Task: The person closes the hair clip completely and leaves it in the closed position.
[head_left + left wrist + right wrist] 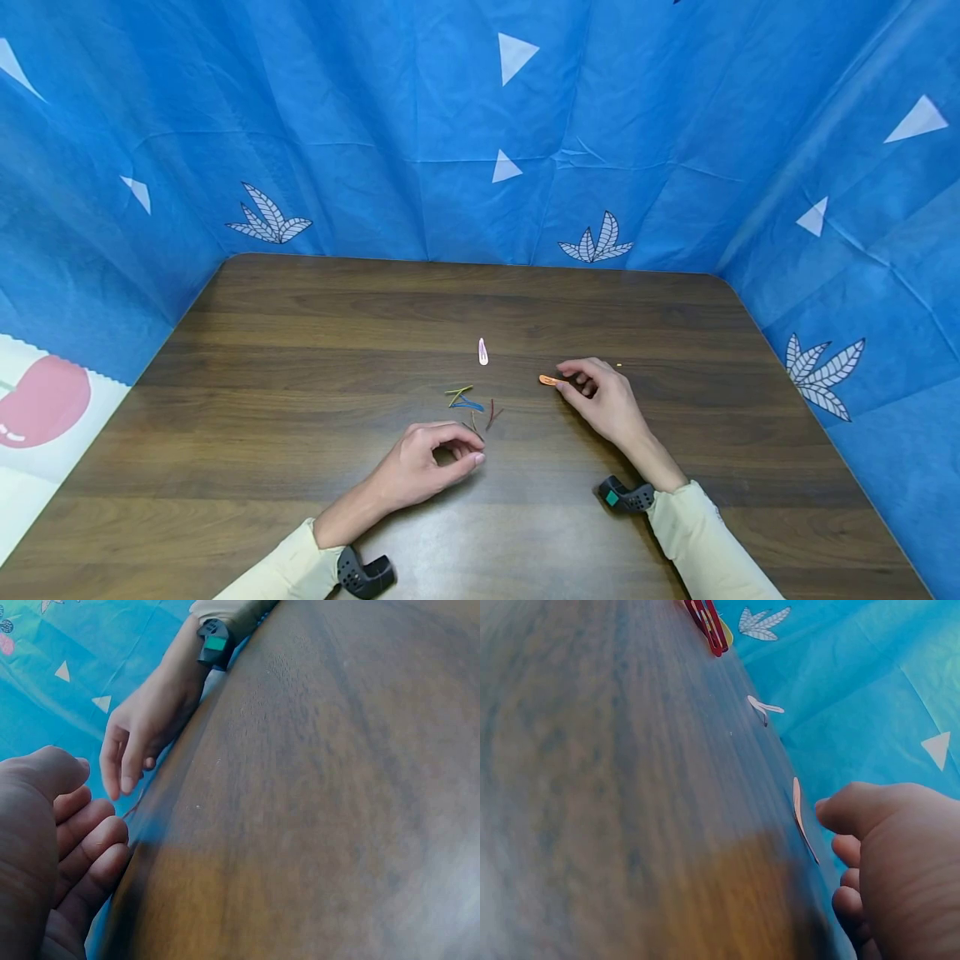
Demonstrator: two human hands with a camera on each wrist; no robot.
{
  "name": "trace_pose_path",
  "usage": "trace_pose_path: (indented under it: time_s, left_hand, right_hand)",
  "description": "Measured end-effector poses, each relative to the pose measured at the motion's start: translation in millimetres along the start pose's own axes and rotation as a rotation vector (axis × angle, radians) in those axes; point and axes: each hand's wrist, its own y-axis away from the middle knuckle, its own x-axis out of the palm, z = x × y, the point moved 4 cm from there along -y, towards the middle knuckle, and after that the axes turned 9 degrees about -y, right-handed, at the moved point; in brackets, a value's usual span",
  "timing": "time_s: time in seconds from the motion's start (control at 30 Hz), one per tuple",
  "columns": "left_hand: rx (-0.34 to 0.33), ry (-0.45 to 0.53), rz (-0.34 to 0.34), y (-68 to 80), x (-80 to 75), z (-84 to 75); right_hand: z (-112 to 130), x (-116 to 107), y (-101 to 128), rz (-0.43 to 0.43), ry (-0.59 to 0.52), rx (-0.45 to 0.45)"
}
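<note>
Orange plastic, by the look of it: that's the clip (pixel 550 381) lying flat on the worktop (pixel 337 333), right at the thumb of the right hand (pixel 606 406). Thumb and forefinger stand apart at its near end; whether the skin touches, I can't tell. Here's the risk: it's thin and low, so a hurried pinch could skid it away or flip it over. Left hand (pixel 431 467) now, fingers loosely bent and nothing in them, just beside the little huddle: blue clip (pixel 476 407), yellow-green clip (pixel 459 390), dark red clip (pixel 492 414). Careless knuckles there could scatter the lot, and crossed clips might snag and lift together. Pale pink clip (pixel 483 357) lies apart, farther out. Room? Plenty! Bare wood opens wide on both flanks, and the far edge, against the blue cloth (pixel 465 208), sits well beyond every clip. Tightest spot is between the hands.
</note>
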Motion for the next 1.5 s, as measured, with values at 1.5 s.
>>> trace_pose_path:
  time_s: [1.5]
  left_hand:
    - [0.01, 0.004, -0.003, 0.7, -4.7, 1.7]
  right_hand:
    - [45, 35, 6, 0.113, -0.128, -0.108]
